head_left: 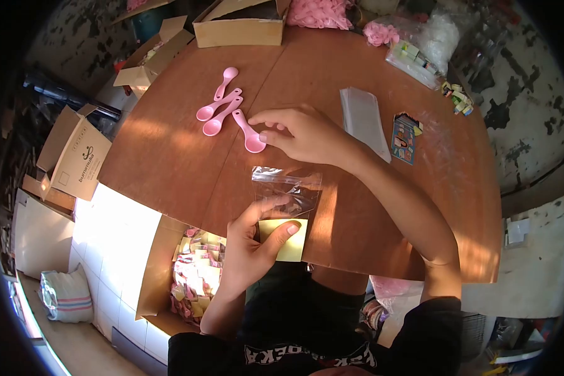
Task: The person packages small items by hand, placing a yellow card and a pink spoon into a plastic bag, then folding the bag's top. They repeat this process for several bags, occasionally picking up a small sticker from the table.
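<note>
My left hand is closed on a clear plastic bag, its thumb pressed over a yellow card at the bag's lower part. The bag's upper end points away from me over the table edge. My right hand reaches across the table, its thumb and index finger apart at the right side of a pink spoon. Left of that spoon lie more pink spoons, two side by side and one farther back.
Flat clear bags lie in a stack right of my right hand, beside a colourful printed card. An open carton of packed pieces stands below the table's left edge. Bags of pink items and a cardboard box line the back.
</note>
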A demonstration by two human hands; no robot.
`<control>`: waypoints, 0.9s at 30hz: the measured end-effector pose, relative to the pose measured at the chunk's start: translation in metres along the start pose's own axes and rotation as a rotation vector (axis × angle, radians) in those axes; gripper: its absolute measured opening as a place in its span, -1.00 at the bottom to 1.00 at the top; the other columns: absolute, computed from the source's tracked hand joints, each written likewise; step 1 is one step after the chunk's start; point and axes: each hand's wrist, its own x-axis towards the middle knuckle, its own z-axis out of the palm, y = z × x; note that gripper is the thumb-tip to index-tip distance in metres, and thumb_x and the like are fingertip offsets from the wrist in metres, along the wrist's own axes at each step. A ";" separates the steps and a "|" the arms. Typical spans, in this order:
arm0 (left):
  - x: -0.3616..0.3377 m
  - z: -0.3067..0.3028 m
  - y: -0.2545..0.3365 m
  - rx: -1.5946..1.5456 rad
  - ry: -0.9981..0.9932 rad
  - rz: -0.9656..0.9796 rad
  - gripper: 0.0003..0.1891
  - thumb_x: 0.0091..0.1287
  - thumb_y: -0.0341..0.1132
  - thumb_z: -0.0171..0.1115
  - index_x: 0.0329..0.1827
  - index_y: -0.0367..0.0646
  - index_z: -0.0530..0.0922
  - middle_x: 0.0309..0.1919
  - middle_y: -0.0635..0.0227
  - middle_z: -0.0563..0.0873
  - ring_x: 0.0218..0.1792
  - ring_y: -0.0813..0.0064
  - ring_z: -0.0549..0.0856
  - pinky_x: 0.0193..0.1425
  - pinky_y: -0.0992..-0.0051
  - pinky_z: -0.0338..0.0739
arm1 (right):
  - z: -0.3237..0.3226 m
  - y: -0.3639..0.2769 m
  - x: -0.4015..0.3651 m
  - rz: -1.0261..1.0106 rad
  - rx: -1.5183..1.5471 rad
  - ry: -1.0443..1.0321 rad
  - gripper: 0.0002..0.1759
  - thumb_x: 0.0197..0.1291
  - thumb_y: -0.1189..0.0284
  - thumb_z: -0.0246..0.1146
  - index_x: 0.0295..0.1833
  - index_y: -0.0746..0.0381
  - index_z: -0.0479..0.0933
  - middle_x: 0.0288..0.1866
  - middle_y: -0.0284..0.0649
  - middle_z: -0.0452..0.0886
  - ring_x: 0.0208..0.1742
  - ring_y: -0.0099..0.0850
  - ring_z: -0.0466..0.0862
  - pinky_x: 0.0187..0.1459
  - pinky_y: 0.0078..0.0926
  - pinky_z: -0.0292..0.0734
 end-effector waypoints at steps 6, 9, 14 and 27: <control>-0.004 0.002 0.004 -0.020 -0.016 -0.051 -0.61 0.28 -0.49 0.35 0.17 -0.30 0.53 -0.17 0.25 0.77 -0.18 0.68 0.67 -0.08 0.64 0.55 | 0.047 0.005 0.042 0.043 -0.216 -0.042 -0.82 0.13 0.39 0.33 -0.41 0.29 0.62 -0.36 0.03 0.64 -0.23 -0.08 0.67 -0.29 -0.19 0.53; 0.001 0.007 0.005 -0.001 -0.021 -0.012 -0.63 0.28 -0.49 0.35 0.15 -0.30 0.54 -0.18 0.25 0.77 -0.17 0.67 0.68 -0.05 0.64 0.55 | 0.038 0.008 0.035 0.082 -0.333 -0.010 -0.85 0.08 0.45 0.32 -0.43 0.32 0.57 -0.47 0.00 0.62 -0.32 -0.07 0.67 -0.35 -0.14 0.52; 0.013 0.012 0.006 0.033 -0.142 -0.017 -0.59 0.28 -0.54 0.33 0.19 -0.39 0.50 -0.15 0.25 0.73 -0.29 0.74 0.63 -0.28 0.75 0.47 | -0.012 0.016 -0.017 0.181 -0.212 -0.043 -0.58 0.02 0.61 0.28 0.06 0.26 0.44 -0.39 -0.04 0.64 -0.42 -0.16 0.67 -0.37 -0.28 0.57; 0.023 0.066 0.003 0.103 -0.299 0.099 -0.64 0.29 -0.52 0.32 0.13 -0.37 0.52 -0.14 0.28 0.73 -0.11 0.65 0.65 0.01 0.57 0.55 | -0.100 -0.069 -0.137 0.105 0.454 0.739 -0.38 0.18 0.65 0.32 0.33 0.32 0.24 -0.24 -0.21 0.70 -0.20 -0.55 0.70 -0.16 -0.63 0.60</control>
